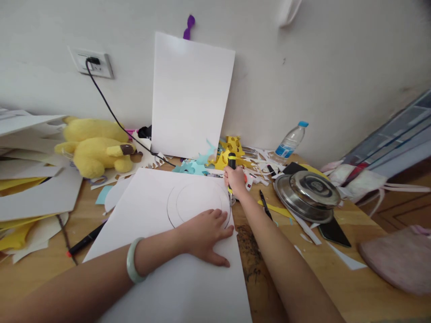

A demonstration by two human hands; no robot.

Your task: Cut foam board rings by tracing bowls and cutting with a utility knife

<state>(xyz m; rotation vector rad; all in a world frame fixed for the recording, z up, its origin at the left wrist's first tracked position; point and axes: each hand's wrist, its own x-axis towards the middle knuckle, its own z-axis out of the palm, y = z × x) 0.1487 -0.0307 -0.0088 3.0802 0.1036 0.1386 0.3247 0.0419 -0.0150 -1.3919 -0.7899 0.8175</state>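
Note:
A large white sheet (148,211) lies flat on the wooden table (367,287), with two concentric circles (198,202) drawn near its far right corner. My left hand (205,235), a pale green bangle on its wrist, presses flat on the sheet over the near edge of the circles. My right hand (235,179) is at the sheet's far right edge, closed around a tool with a black and yellow handle (231,160). The tool's tip is hidden by the hand.
Another white sheet (190,96) leans on the wall. A yellow plush toy (96,146) and stacked paper (30,179) lie left. Coloured paper scraps (215,157), a water bottle (289,141), a steel lid (308,190), black pens (265,204) and a cable from the wall socket (92,63) surround it.

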